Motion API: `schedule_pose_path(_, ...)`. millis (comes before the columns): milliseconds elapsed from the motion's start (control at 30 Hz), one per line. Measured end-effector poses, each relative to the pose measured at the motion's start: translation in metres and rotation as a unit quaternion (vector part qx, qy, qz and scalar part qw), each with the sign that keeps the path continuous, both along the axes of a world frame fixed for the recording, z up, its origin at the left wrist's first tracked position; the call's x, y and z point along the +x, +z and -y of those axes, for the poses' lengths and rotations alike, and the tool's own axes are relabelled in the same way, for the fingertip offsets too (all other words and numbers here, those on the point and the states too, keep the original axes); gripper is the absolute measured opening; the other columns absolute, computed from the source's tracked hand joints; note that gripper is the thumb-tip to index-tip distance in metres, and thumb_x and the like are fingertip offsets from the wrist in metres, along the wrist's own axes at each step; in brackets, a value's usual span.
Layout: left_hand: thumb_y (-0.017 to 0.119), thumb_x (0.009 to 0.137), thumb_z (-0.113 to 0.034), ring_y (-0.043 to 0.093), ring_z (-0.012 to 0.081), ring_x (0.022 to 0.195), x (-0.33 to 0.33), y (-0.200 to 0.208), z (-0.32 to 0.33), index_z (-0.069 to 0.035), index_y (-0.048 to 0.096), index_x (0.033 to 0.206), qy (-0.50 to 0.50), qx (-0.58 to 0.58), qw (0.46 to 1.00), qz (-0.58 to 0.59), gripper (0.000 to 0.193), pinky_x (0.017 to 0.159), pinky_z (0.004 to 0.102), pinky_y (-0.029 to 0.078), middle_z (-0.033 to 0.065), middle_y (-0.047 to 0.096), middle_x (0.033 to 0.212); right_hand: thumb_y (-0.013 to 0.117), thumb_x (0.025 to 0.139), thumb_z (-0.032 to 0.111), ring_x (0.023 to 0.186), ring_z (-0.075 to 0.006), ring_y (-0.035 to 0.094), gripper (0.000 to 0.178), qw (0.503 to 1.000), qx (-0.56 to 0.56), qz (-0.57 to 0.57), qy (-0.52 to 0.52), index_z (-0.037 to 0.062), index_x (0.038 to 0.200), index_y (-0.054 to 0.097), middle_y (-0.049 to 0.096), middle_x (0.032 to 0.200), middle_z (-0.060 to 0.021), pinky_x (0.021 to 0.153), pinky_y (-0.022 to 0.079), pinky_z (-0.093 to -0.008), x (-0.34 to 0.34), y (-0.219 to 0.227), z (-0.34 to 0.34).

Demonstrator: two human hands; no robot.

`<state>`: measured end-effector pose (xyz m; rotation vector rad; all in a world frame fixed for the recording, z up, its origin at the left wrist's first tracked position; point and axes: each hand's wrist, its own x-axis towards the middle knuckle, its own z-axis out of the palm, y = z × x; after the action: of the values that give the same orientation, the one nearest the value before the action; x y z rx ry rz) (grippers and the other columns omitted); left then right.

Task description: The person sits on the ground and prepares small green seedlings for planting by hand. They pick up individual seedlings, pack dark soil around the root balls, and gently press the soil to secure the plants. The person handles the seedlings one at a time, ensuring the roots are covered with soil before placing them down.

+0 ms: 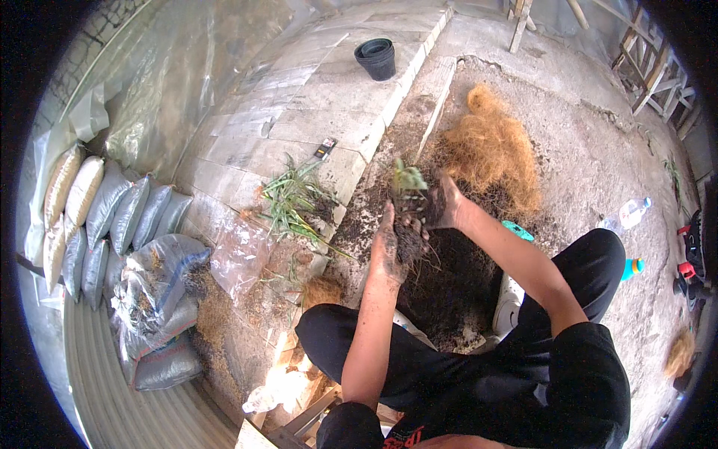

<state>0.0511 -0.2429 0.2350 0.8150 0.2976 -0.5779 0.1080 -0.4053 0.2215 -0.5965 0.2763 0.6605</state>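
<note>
My left hand (387, 247), dark with soil, is closed around the soil-covered root ball (410, 244) of a small green plant (408, 178). The plant's leaves stand up beyond my fingers and look blurred, and thin roots trail below. My right hand (444, 203) is at the plant's right side, also soiled. Its fingers are smeared and merge with the dark soil, so their grip is unclear. Beneath both hands lies a heap of dark soil (449, 280) between my legs.
Brown coconut fibre (490, 150) is piled beyond my right hand. Uprooted plants (295, 196) lie left, near a clear plastic bag (241, 254). Black pots (376, 60) stand far off. Filled sacks (161, 292) line the left; a turquoise-handled tool (517, 230) and a clear bottle (628, 215) lie right.
</note>
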Motion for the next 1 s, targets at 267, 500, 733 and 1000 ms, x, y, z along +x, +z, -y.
schedule_pose_path(267, 0.048, 0.095, -0.049, 0.059, 0.0231, 0.064, 0.003, 0.006, 0.003, -0.012, 0.056, 0.102, 0.13, -0.043, 0.991, 0.006, 0.039, 0.057, 0.0375, 0.052, 0.0034, 0.059, 0.079, 0.032, 0.099, 0.041, 0.101, -0.0223, 0.06, 0.044, 0.998, -0.001, -0.009, -0.066, 0.0126, 0.116, 0.06, 0.065, 0.107, -0.0047, 0.095, 0.045, -0.0404, -0.029, -0.04, -0.043)
schedule_pose_path(500, 0.056, 0.092, -0.037, 0.059, 0.0224, 0.066, 0.006, 0.013, 0.003, -0.011, 0.059, 0.1, 0.166, -0.08, 0.981, 0.061, 0.028, 0.062, 0.0387, 0.052, 0.0029, 0.058, 0.08, 0.034, 0.099, 0.039, 0.108, -0.0212, 0.058, 0.04, 0.996, 0.049, -0.031, -0.07, 0.0141, 0.12, 0.057, 0.062, 0.117, -0.0027, 0.098, 0.044, -0.0409, -0.06, -0.029, -0.058)
schedule_pose_path(733, 0.058, 0.089, -0.026, 0.061, 0.0231, 0.071, 0.011, 0.023, -0.024, -0.01, 0.058, 0.093, 0.205, -0.051, 0.972, 0.102, 0.016, 0.065, 0.0379, 0.05, 0.0025, 0.057, 0.078, 0.031, 0.099, 0.053, 0.116, -0.0206, 0.052, 0.061, 0.934, -0.221, 0.276, -0.049, 0.0027, 0.131, 0.046, 0.054, 0.127, -0.0118, 0.097, 0.042, -0.0372, -0.074, -0.014, -0.062)
schedule_pose_path(1000, 0.057, 0.09, -0.027, 0.056, 0.0239, 0.07, 0.002, 0.054, -0.045, -0.013, 0.056, 0.086, 0.27, -0.078, 0.955, 0.098, 0.015, 0.066, 0.0378, 0.048, 0.0019, 0.055, 0.072, 0.052, 0.096, 0.043, 0.06, -0.0072, 0.039, 0.041, 0.803, -0.328, 0.429, 0.251, 0.0038, 0.097, 0.066, 0.044, 0.065, 0.0046, 0.053, 0.034, -0.0254, -0.074, 0.039, -0.034)
